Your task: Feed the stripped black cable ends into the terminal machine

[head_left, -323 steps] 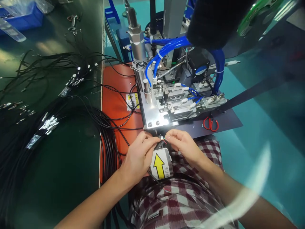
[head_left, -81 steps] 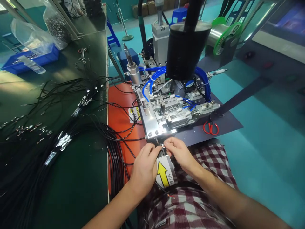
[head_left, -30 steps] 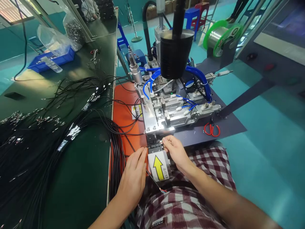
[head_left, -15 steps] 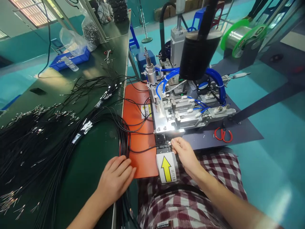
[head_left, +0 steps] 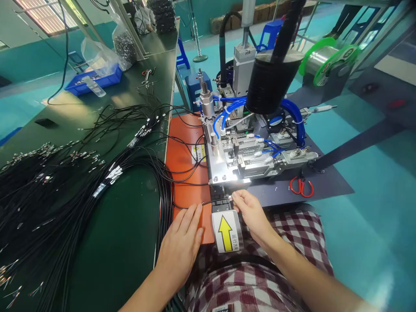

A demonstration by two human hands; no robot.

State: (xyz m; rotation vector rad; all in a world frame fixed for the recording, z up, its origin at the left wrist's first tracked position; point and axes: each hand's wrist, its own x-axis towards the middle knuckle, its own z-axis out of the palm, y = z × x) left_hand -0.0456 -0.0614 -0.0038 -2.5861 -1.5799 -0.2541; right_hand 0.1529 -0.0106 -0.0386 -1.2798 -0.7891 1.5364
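Observation:
My right hand (head_left: 251,211) pinches the metal-tipped end of a black cable (head_left: 218,200) at the machine's black feed track (head_left: 221,207). The cable runs left from there across the orange plate (head_left: 191,190). My left hand (head_left: 182,240) lies palm down, fingers stretched out, over the plate's front part, with fingertips at the cable and covering a piece of it. Below the track sits a white label with a yellow arrow (head_left: 225,234). A thick bundle of black cables (head_left: 165,195) hangs along the bench edge, left of my left hand.
The machine (head_left: 240,160) with blue air hoses stands ahead. Red-handled scissors (head_left: 302,187) lie on its grey base. More cables (head_left: 42,190) spread over the green bench (head_left: 117,225), with a blue bin (head_left: 94,81) farther back. A green wire spool (head_left: 328,63) is mounted at right.
My left hand has moved right, from the cable bundle at the bench edge onto the orange plate beside the single cable. My right hand stays at the cable's end.

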